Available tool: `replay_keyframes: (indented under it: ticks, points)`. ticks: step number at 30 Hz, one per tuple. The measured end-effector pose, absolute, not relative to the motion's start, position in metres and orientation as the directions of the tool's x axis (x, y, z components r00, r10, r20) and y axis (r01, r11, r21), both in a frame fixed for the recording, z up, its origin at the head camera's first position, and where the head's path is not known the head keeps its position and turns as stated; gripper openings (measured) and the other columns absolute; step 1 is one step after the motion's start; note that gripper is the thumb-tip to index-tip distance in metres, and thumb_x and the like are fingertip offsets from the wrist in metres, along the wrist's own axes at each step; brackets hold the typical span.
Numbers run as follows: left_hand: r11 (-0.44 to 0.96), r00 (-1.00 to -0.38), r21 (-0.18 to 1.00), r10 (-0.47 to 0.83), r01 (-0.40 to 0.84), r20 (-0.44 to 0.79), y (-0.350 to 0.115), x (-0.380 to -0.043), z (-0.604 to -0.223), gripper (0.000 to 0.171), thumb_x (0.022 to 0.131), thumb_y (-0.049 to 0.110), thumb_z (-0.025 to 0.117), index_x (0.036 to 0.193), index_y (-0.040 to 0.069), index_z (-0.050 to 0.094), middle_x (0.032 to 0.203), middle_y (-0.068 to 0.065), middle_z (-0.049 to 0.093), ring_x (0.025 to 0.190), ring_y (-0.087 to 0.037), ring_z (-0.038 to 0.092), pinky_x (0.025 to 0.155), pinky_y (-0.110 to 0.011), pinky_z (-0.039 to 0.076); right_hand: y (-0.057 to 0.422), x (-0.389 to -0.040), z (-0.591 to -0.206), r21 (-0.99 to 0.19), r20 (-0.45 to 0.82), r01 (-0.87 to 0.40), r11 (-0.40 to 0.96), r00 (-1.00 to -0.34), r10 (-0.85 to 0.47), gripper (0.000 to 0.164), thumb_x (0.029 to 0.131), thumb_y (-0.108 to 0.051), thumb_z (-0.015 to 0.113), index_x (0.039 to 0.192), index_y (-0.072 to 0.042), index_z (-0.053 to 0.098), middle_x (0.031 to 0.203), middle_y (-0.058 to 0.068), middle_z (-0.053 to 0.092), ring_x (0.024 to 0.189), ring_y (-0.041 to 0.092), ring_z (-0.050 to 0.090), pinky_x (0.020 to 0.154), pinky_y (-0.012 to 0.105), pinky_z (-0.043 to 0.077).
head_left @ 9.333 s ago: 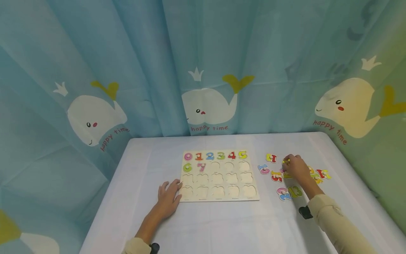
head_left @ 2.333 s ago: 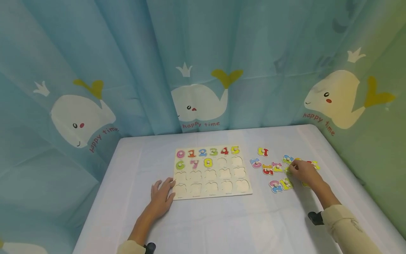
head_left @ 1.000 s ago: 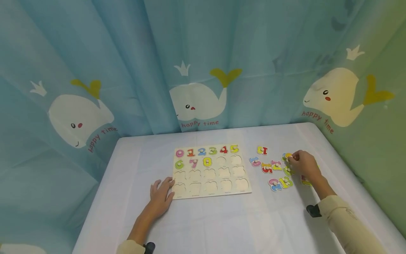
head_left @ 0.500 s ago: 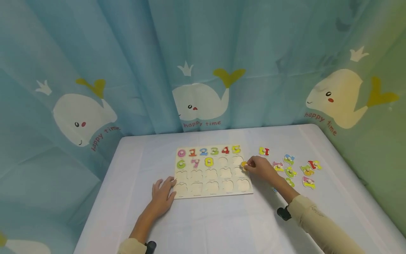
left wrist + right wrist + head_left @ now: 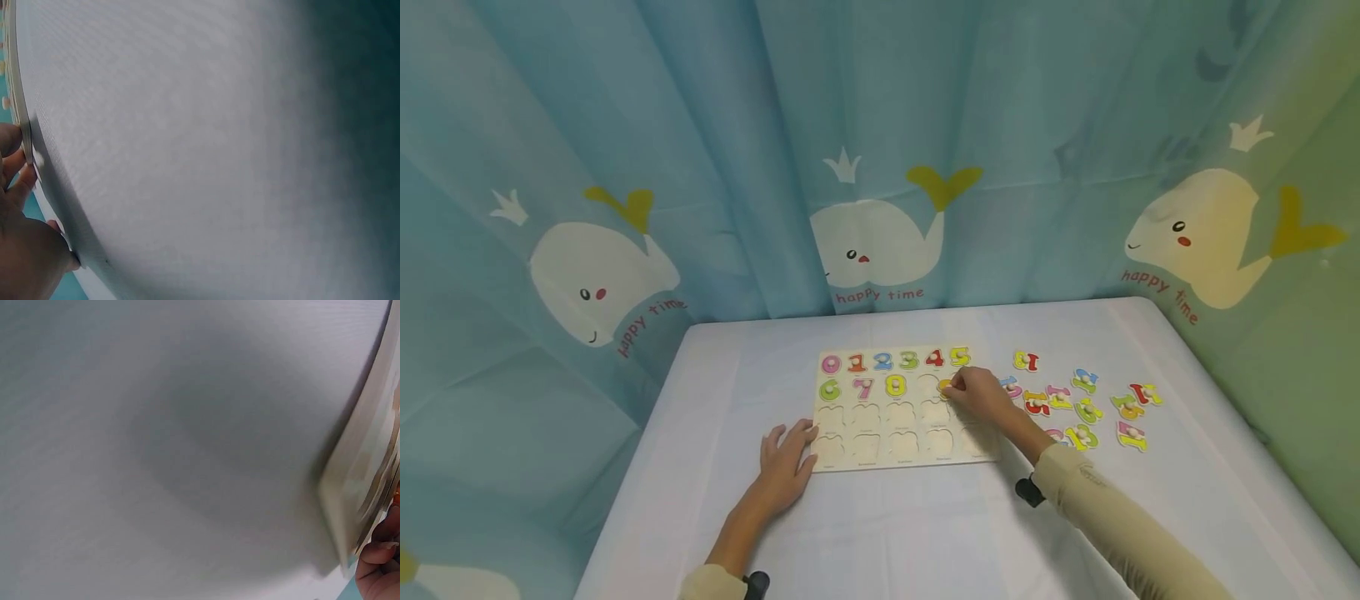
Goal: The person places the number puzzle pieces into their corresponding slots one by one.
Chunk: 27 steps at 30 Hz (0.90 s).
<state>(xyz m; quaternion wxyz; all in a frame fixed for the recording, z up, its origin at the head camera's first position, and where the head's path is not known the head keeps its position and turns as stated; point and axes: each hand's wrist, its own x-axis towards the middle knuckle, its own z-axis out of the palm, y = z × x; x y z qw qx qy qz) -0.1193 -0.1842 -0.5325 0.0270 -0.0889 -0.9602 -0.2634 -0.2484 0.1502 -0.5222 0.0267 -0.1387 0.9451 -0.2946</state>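
Observation:
A wooden number puzzle board lies on the table, with the pieces 0 to 5 in its top row and 6, 7 and 8 in the row below. My right hand pinches an orange-yellow number puzzle piece over the second row, just right of the 8; its numeral is mostly hidden by the fingers. In the right wrist view, fingertips show at the right edge beside the board. My left hand rests at the board's left edge with relaxed fingers, touching it, as the left wrist view also shows.
Right of the board several loose number pieces lie scattered, among them a red 15, a green-yellow piece and a pink-yellow piece. A white cloth covers the table. A blue whale-print curtain hangs behind it.
The yellow 8 went into the second row earlier. My right hand then took the orange-yellow puzzle piece from the loose pieces and carried it left over the board. The left hand stayed put.

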Motion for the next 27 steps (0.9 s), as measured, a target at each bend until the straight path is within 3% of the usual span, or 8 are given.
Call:
replay_keyframes:
  ticks: [14, 27]
  points:
    - [0.839, -0.979, 0.504, 0.174, 0.206, 0.11, -0.185, -0.12, -0.535, 0.041, 0.091, 0.01, 0.057, 0.13, -0.002, 0.05, 0.14, -0.015, 0.042, 0.13, -0.048, 0.02, 0.101, -0.068, 0.004, 0.124, -0.259, -0.525, -0.622, -0.008, -0.187, 0.76, -0.97, -0.245, 0.021, 0.083, -0.021, 0.072, 0.075, -0.005, 0.063, 0.066, -0.001, 0.055, 0.063, 0.014, 0.048, 0.059, 0.028, 0.041]
    - [0.84, -0.981, 0.506, 0.167, 0.196, 0.102, -0.186, -0.119, -0.534, 0.042, 0.091, 0.01, 0.057, 0.131, -0.001, 0.05, 0.14, -0.014, 0.041, 0.131, -0.047, 0.019, 0.102, -0.067, 0.003, 0.119, -0.26, -0.525, -0.614, 0.029, -0.231, 0.755, -0.962, -0.272, 0.017, 0.083, -0.017, 0.072, 0.079, -0.003, 0.064, 0.07, -0.001, 0.058, 0.064, 0.013, 0.05, 0.061, 0.027, 0.045]
